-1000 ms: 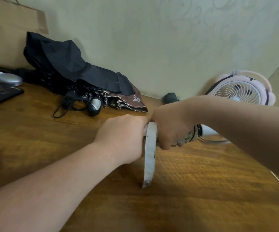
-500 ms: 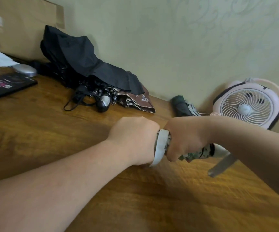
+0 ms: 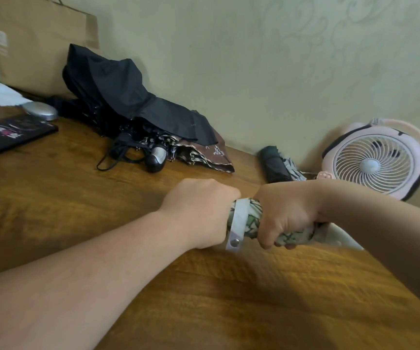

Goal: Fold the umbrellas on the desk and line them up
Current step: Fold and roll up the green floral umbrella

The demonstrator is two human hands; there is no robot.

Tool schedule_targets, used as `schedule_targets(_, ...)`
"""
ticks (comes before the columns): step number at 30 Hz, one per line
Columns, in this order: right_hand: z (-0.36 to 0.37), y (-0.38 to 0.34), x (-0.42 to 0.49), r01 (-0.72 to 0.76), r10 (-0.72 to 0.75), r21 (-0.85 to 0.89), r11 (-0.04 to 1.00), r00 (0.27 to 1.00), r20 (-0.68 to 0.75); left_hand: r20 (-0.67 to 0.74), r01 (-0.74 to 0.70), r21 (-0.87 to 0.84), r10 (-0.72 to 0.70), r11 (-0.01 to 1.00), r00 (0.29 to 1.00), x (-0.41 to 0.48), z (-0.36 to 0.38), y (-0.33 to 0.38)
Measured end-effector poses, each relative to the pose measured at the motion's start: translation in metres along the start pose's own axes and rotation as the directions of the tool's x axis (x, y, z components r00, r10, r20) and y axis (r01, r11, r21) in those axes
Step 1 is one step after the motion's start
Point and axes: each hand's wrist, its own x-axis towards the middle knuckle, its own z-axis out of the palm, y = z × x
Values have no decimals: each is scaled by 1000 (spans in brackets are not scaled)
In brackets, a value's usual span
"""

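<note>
one umbrella (image 3: 252, 219) inside curled fingers (image 3: 267, 239)

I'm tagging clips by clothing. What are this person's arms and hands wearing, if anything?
Nothing that shows. The left hand and the right hand are bare: no gloves, rings or watch in view. The left forearm and the right forearm are uncovered as far as the frame's edge, with no sleeve or cuff visible.

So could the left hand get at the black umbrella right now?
Probably not yet: the left hand grips the patterned umbrella. Once freed, likely yes, since only bare desk lies between it and the black umbrella.
</note>
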Motion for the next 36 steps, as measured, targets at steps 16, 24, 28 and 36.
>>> schedule_targets(16, 44, 13, -18, 13, -417, -545, 838, 661, -625, 220, 57, -282, 7, 958, 976, -3, 3, -3)
schedule_targets(24, 109, 2, -33, 589, 3, 359, 724, 518, -855, 126, 154, -383, -113, 911, 986, 3, 4, -2)
schedule_targets(28, 99, -16, -13, 460, 138, 739, 492, 797, -588, 109, 256, -349, -232, 901, 967, 2, 5, 4)
schedule_targets(36, 102, -20, 11, 559, 56, 417, 717, 550, -833, 162, 295, -622, -249, 726, 955, 2, 2, -3)
